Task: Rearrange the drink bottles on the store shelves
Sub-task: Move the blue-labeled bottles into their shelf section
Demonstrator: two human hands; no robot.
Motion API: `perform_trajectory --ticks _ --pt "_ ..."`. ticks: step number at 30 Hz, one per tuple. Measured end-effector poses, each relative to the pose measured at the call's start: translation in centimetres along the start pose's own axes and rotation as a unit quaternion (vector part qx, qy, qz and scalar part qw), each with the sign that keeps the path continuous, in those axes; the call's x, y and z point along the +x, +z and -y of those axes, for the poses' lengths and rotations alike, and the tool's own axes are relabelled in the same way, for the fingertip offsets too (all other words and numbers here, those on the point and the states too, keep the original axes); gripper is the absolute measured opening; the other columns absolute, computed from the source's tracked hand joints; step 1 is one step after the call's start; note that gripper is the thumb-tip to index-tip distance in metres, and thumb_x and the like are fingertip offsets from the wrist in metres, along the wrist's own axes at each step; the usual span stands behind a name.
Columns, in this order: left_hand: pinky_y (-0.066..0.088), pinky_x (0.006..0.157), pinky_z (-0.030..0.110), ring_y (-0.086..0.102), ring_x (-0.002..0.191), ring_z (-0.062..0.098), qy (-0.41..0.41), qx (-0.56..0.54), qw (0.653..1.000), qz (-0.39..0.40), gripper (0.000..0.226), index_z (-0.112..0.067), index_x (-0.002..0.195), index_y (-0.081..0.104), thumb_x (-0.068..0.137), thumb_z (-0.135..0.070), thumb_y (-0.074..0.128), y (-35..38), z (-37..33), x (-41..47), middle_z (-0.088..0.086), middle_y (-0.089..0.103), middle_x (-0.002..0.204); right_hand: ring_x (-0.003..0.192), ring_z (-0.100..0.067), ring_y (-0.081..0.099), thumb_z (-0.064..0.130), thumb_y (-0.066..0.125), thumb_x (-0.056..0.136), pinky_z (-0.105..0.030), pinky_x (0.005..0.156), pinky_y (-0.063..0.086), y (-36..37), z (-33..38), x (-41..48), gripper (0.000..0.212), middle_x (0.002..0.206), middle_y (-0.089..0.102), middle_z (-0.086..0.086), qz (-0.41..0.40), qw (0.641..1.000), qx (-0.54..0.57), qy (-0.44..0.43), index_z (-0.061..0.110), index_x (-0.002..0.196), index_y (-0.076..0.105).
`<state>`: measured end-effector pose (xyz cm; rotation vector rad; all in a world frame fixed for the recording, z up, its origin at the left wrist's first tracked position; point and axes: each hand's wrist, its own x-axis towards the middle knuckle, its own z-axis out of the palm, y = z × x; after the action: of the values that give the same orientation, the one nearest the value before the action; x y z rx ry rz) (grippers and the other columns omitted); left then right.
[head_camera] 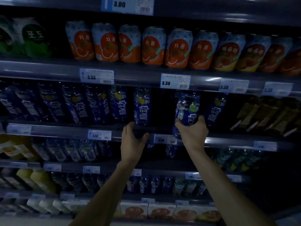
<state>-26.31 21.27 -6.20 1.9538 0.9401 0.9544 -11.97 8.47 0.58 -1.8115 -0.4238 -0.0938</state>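
Bottles (pixel 142 105), bases perhaps behind hands (pixel 132 141)

On my feed the bottle row (pixel 76 106) reads deep blue, with white characters running down each label and a yellow patch above them. The left bottle (pixel 142 106) looks the same. The right bottle (pixel 187 110) shows more white on its blue and has a green disc. The cans (pixel 128 44) are pale blue over orange, with a red-orange circle and white lettering. The far-right cans (pixel 228 54) end in yellow, and the far-left cans (pixel 32 38) are dark green. The price tags (pixel 175 81) are pale blue with black figures.
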Motion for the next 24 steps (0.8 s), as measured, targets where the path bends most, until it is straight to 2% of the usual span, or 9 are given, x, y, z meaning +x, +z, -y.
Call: perform_trajectory --ticks 3,5,8,10,13,16,22,24 --pt "0.043 0.088 0.025 0.042 0.122 0.015 0.024 0.026 0.999 0.011 0.064 -0.022 0.138 0.034 0.085 -0.043 0.065 0.2 0.6 0.0 -0.005 0.042 0.134 0.067 0.003 0.057 0.028 0.083 0.069 -0.005 0.045 0.041 -0.3 -0.3 -0.8 0.043 0.081 0.059 0.008 0.008 1.0 -0.003 0.011 0.018 0.094 0.05" --pt "0.041 0.097 0.029 0.032 0.129 0.016 0.036 0.045 0.998 0.013 0.063 -0.022 0.137 0.035 0.086 -0.041 0.065 0.4 0.9 -0.2 -0.003 0.042 0.137 0.069 0.0 0.06 0.027 0.083 0.069 -0.007 0.049 0.044 -0.5 -1.2 -1.9 0.042 0.084 0.062 0.006 0.017 1.0 0.001 0.023 0.016 0.095 0.052" --pt "0.038 0.103 0.037 0.027 0.131 0.019 0.049 0.057 0.997 0.013 0.062 -0.02 0.137 0.036 0.086 -0.037 0.066 0.5 1.2 -0.3 0.0 0.041 0.14 0.075 -0.01 0.065 0.029 0.083 0.069 -0.019 0.059 0.052 -0.6 -2.8 -3.9 0.043 0.089 0.066 0.001 0.036 0.999 0.004 0.039 0.014 0.097 0.053" --pt "0.038 0.104 0.039 0.028 0.13 0.021 0.057 0.064 0.996 0.012 0.062 -0.018 0.136 0.037 0.085 -0.035 0.067 0.5 1.3 -0.3 0.002 0.042 0.139 0.075 -0.008 0.065 0.03 0.083 0.069 -0.016 0.059 0.05 -0.5 -3.6 -5.1 0.044 0.089 0.066 0.002 0.04 0.998 0.002 0.044 0.017 0.098 0.053" --pt "0.038 0.104 0.038 0.029 0.13 0.019 0.064 0.069 0.996 0.007 0.061 -0.018 0.135 0.038 0.085 -0.035 0.068 0.6 1.6 -0.3 0.002 0.043 0.139 0.079 -0.004 0.065 0.031 0.083 0.068 -0.007 0.061 0.044 -0.2 -4.5 -6.7 0.049 0.091 0.067 0.007 0.042 0.998 0.004 0.054 0.02 0.106 0.055" --pt "0.038 0.104 0.036 0.031 0.13 0.017 0.074 0.071 0.995 0.005 0.059 -0.017 0.134 0.04 0.085 -0.034 0.068 0.6 1.8 -0.3 0.003 0.044 0.138 0.076 0.004 0.061 0.032 0.085 0.067 -0.001 0.056 0.042 0.4 -5.2 -7.9 0.048 0.091 0.067 0.009 0.045 0.997 0.005 0.064 0.022 0.103 0.055" --pt "0.037 0.108 0.037 0.026 0.137 0.018 0.086 0.093 0.991 0.03 0.065 -0.014 0.14 0.035 0.086 -0.033 0.066 0.1 1.8 -0.7 0.004 0.037 0.146 0.077 0.001 0.063 0.035 0.083 0.068 -0.011 0.061 0.048 1.0 -6.0 -9.5 0.046 0.09 0.065 0.01 0.055 0.996 0.006 0.07 0.023 0.101 0.053" --pt "0.034 0.11 0.036 0.022 0.14 0.016 0.082 0.087 0.991 0.055 0.07 -0.017 0.145 0.028 0.087 -0.036 0.064 -0.1 2.0 -1.0 0.001 0.028 0.153 0.076 0.002 0.064 0.033 0.083 0.068 -0.009 0.059 0.048 1.1 -6.2 -10.1 0.045 0.089 0.065 0.011 0.055 0.996 0.007 0.066 0.023 0.1 0.053"
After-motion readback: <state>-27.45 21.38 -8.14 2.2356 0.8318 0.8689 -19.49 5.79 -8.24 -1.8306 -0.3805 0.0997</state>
